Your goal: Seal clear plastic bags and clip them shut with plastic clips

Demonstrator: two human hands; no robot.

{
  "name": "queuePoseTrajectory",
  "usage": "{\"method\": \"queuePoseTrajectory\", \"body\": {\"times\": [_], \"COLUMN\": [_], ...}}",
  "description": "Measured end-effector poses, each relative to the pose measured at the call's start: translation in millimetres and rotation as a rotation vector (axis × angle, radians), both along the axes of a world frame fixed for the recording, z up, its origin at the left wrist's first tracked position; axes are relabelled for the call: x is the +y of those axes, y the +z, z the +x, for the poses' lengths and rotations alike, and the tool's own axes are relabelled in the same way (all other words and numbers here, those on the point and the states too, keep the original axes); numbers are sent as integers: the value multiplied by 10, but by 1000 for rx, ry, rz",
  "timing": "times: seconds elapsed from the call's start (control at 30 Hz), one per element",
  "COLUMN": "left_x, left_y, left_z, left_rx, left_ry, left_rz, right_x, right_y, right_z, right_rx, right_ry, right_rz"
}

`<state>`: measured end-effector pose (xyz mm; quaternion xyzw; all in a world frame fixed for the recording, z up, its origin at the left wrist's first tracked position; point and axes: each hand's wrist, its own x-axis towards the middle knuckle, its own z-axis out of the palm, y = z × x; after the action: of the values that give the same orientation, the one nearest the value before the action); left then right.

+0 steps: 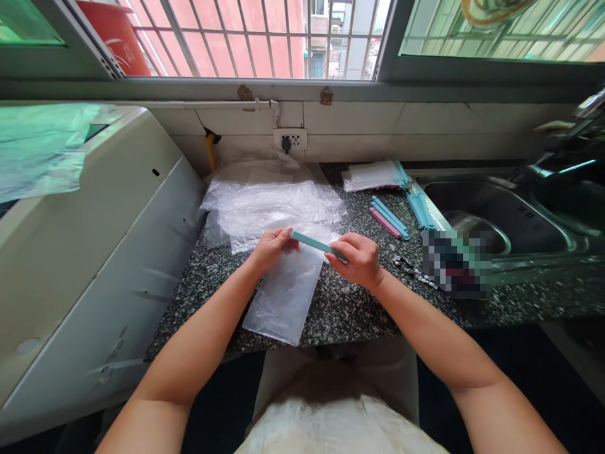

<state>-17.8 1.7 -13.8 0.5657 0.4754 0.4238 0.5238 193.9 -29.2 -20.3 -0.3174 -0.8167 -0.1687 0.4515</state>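
1. Counter (350,309): one heap of clear bags (278,205), uncountable to me — probably left to do.
2. One flat bag (283,299) near the front edge; I judge it midway.
3. One bag stack (371,176) with blue clips (403,174) — apparently done.
4. My left hand (274,247) and right hand (357,255) pinch one teal clip (312,243).
5. Loose clips (391,215): at least two blue, one pink.

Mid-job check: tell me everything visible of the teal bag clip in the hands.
The teal bag clip is a slim, straight strip, apparently plastic. It is held over the speckled countertop, slanting, its left end higher in the picture. The left hand pinches that end; the right hand grips the other. Whether it is fastened to the clear plastic bag below is unclear.
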Motion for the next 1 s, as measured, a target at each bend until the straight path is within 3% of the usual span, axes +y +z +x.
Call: {"method": "queuePoseTrajectory", "body": {"times": [1.0], "left_x": [26], "left_y": [-7], "left_z": [1], "left_rx": [-59], "left_ry": [73], "left_rz": [-31], "right_x": [-10], "right_y": [80], "right_z": [74], "right_rx": [119], "right_ry": [41], "right_rz": [0]}}
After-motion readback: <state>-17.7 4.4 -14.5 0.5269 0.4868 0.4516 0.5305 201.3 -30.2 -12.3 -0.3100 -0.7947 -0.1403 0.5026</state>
